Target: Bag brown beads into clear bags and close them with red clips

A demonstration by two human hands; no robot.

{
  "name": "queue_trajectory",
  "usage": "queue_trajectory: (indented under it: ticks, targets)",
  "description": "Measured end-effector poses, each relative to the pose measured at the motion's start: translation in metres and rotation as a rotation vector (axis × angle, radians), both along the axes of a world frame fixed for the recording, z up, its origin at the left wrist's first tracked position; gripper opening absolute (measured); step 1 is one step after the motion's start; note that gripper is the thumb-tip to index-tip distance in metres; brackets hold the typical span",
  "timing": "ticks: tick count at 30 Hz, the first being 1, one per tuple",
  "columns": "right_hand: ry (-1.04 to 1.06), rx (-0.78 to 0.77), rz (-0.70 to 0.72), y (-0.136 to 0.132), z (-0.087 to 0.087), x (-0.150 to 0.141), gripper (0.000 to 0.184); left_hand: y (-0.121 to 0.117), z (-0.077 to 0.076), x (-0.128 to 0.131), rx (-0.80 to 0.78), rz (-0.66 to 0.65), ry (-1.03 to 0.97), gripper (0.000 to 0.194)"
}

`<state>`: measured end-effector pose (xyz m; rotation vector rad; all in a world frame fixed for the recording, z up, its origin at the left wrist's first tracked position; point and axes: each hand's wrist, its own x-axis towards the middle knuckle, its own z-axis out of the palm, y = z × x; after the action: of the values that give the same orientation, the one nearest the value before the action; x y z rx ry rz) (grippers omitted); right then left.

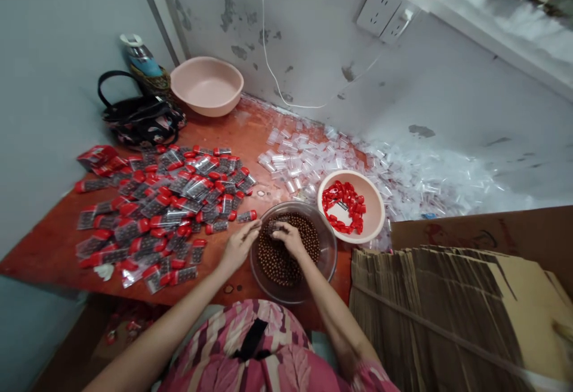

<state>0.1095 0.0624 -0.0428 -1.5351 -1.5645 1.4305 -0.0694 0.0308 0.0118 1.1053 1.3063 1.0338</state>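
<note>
Left hand (239, 246): reaching open over the bowl (333, 255)
Right hand (289, 240): curling narrowly among the beads (275, 264)
Grip: looking slippery, hard, best pinched

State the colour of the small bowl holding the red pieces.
The small plastic bowl is pale pink, shown best in the head view.

Left grip (239, 246) over the rim of a clear bowl (330, 261), right grip (290, 240) down among brown beads (286, 267). Just left, on the red-orange desk (54, 249), a spread of red-capped bead packets (156, 213); just right, a pink basin (373, 201) of red pieces (344, 207).
</note>
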Motion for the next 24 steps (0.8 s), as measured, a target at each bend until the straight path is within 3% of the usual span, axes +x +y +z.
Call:
queue_trajectory:
  ticks: [5, 10, 14, 21, 24]
  targets:
    - [0.324, 0.078, -0.023, -0.008, 0.049, 0.011, 0.030, -0.005, 0.007, 0.023, 0.015, -0.152, -0.042, 0.049]
    - [0.286, 0.144, -0.043, -0.014, 0.082, 0.016, 0.027, -0.003, 0.018, 0.039, -0.015, -0.086, -0.140, 0.042]
    - [0.287, 0.113, -0.093, -0.021, 0.092, 0.018, 0.026, -0.005, 0.028, 0.047, -0.121, -0.014, -0.332, 0.040]
    - [0.216, 0.181, -0.066, -0.024, 0.101, 0.028, 0.025, -0.010, 0.035, 0.054, -0.192, -0.028, -0.480, 0.043]
    - [-0.109, 0.213, 0.040, -0.022, 0.089, 0.038, 0.023, -0.012, 0.037, 0.051, -0.238, -0.004, -0.604, 0.037]
